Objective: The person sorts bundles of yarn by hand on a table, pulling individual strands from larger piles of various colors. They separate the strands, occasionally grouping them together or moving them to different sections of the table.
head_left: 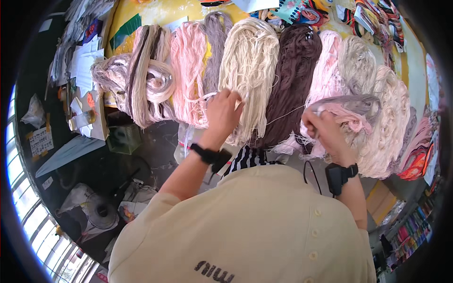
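Several yarn hanks lie side by side before me. My left hand rests over the seam between a pink hank and a cream hank. Its fingers are bent and closed, with a pale strand by the fingertips; what they grip is partly hidden. My right hand is pinched closed on a thin pale yarn strand, which stretches leftward across the dark brown hank. A looped grey and pink bundle lies beside the right hand, above a light pink hank.
A twisted multicoloured bundle lies at the left end of the yellow table, with papers beyond. Coloured thread bundles sit at the far right. More cream hanks hang over the near edge. A fan stands at lower left.
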`<act>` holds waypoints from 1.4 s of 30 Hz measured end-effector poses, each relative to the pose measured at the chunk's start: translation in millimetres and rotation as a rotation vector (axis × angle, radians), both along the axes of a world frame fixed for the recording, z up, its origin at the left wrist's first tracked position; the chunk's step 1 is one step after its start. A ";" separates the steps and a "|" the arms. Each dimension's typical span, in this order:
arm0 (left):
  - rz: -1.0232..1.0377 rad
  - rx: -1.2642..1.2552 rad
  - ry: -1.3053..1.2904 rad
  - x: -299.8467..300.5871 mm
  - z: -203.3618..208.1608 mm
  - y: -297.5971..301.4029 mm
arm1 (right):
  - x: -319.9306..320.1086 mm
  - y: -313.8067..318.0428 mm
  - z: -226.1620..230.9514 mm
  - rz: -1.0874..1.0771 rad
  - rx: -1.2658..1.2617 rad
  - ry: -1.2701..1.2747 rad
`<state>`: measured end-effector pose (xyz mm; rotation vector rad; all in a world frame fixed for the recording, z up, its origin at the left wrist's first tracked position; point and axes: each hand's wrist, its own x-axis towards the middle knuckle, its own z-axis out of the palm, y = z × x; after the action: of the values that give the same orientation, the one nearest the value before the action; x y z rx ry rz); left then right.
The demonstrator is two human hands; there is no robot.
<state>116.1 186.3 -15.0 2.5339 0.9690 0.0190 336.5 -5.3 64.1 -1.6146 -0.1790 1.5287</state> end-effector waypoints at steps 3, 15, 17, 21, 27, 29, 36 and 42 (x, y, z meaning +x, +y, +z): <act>0.132 -0.021 -0.174 9.0 -32.3 -13.0 | -20.9 8.5 -15.1 0.018 0.054 0.019; 0.362 0.037 -0.446 3.5 -10.6 -89.7 | -49.3 -67.8 -47.4 0.095 0.198 0.034; 0.372 -0.147 -0.454 2.8 18.8 -127.6 | -51.8 -83.7 -45.4 -0.006 0.242 0.056; -0.213 -0.067 -0.569 2.8 44.2 -197.3 | -64.6 -100.1 -32.1 0.045 0.189 0.000; 0.255 -0.206 -0.440 10.0 -40.8 -111.8 | -23.6 -161.4 -2.1 -0.111 0.339 -0.247; 0.230 -0.315 -0.124 -12.7 -59.9 -61.2 | 8.8 -221.1 21.5 -0.226 0.335 -0.262; -0.135 0.020 0.181 117.1 -6.7 -6.7 | 108.7 -493.2 92.0 -1.348 0.965 -0.499; -0.019 0.064 -0.383 282.2 -25.8 25.5 | 68.6 -255.2 91.2 -1.354 0.472 -0.544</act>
<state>398.3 211.8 -40.8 2.4665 0.8001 0.5168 405.1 -260.6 155.3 -1.2154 0.2278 -0.0033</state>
